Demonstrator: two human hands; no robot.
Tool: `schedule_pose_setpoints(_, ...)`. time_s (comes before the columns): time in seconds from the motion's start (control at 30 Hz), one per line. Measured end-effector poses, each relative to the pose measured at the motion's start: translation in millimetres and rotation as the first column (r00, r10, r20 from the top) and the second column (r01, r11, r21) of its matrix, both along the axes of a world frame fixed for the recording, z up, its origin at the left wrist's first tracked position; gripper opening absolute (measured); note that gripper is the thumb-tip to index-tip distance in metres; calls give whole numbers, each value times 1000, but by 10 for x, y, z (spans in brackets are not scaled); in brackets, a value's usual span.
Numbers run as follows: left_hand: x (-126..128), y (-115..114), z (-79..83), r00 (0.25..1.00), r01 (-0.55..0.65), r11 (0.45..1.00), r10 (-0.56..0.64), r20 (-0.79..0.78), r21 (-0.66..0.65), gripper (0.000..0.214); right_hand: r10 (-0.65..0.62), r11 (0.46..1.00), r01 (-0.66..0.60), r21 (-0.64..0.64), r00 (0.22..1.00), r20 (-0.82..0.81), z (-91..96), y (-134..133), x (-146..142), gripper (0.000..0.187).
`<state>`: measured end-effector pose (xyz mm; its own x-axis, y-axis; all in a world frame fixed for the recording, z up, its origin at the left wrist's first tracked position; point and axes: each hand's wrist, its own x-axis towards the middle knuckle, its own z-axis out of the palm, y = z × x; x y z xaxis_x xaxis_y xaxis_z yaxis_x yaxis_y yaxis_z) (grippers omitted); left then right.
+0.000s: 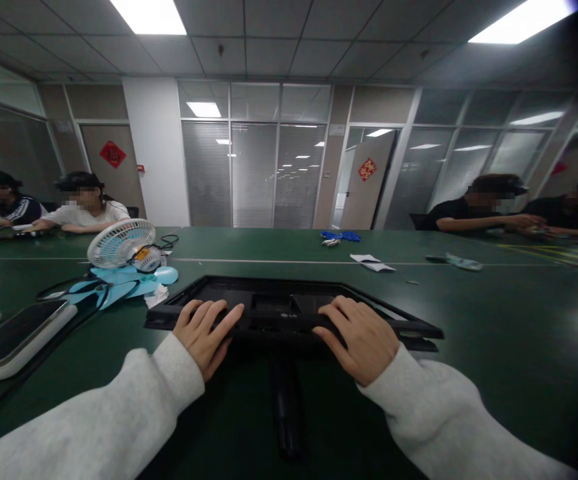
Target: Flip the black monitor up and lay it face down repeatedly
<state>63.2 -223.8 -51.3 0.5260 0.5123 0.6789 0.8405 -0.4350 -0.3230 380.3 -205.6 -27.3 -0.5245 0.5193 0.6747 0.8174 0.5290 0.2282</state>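
Note:
In front of me a black monitor frame [273, 321] is held roughly level above the green table, its open recess facing up and a small pale logo on the near edge. My left hand [203, 335] grips that near edge left of the middle, fingers over the top and thumb on the near side. On the right, my right hand [361, 339] clasps the same edge in a similar way. Between my forearms a dark stand neck [287, 413] extends toward me below the frame; how it joins the frame is too dark to make out.
Left on the green table [249, 248] are a round white fan grille [122, 244], blue fan blades [119, 287], cables and a black-topped white device [16, 337]. Farther back lie blue gloves [341, 236] and white papers [373, 263]. Several people sit at both sides.

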Motion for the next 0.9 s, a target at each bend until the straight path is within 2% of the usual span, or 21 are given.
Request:
schedule_pose_setpoints(0.57, -13, 23, 14, 999, -20, 1000, 19, -39, -15, 53, 25, 1000, -25, 3, 999, -32, -6, -28, -25, 33)
schedule_pose_setpoints(0.9, -50, 48, 74, 996, -56, 998, 53, -71, -41, 57, -7, 991, 15, 132, 998, -61, 48, -31, -15, 38)
